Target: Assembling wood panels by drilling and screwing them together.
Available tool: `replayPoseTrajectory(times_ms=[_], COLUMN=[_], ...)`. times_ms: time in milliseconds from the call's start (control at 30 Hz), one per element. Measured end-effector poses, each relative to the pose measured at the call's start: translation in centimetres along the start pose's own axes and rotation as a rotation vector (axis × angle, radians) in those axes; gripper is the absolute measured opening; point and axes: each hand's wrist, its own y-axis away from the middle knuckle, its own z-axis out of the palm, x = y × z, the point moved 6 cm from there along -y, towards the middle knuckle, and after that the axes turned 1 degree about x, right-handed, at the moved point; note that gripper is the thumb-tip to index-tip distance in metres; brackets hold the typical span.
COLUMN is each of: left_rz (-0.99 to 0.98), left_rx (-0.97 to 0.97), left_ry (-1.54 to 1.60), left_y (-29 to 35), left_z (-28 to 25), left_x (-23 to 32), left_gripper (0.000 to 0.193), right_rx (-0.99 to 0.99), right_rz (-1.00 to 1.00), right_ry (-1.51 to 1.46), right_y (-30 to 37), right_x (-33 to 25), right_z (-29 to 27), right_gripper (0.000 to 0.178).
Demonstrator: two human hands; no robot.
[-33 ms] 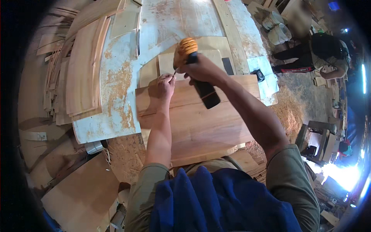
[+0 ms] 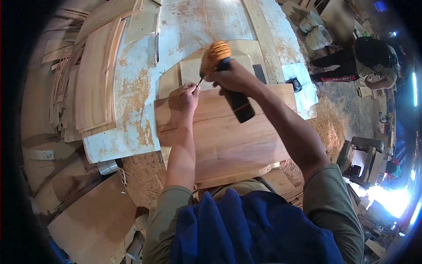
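The board [image 2: 237, 145] lies open between forearms [image 2: 182, 149]; the drill [image 2: 217, 53] blocks beyond.

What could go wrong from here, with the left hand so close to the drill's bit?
The bit comes right down to the fingertips of the left hand, so a slip of the drill in the right hand could hurt them. A skidding bit might also scratch the wooden panel. The black object near the right edge of the table could get knocked off.
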Motion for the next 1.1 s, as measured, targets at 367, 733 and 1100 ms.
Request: replayPoseTrajectory(times_ms=[367, 733, 1100], left_rz=[0.036, 0.080, 0.092], left_rx=[0.018, 0.062, 0.050], left_ry=[-0.041, -0.073, -0.071], left_y=[0.3, 0.4, -0.3], left_z=[1.7, -0.5, -1.4], left_x=[-2.0, -0.8, 0.3], left_gripper=[0.006, 0.005, 0.004], right_rx=[0.251, 0.244, 0.255], right_rz=[0.021, 0.069, 0.039], right_ry=[0.069, 0.111, 0.065], right_y=[7.7, 5.7, 6.2], right_x=[4.0, 6.8, 5.2], right_z=[-13.0, -13.8, -13.9], right_gripper=[0.019, 0.014, 0.020])
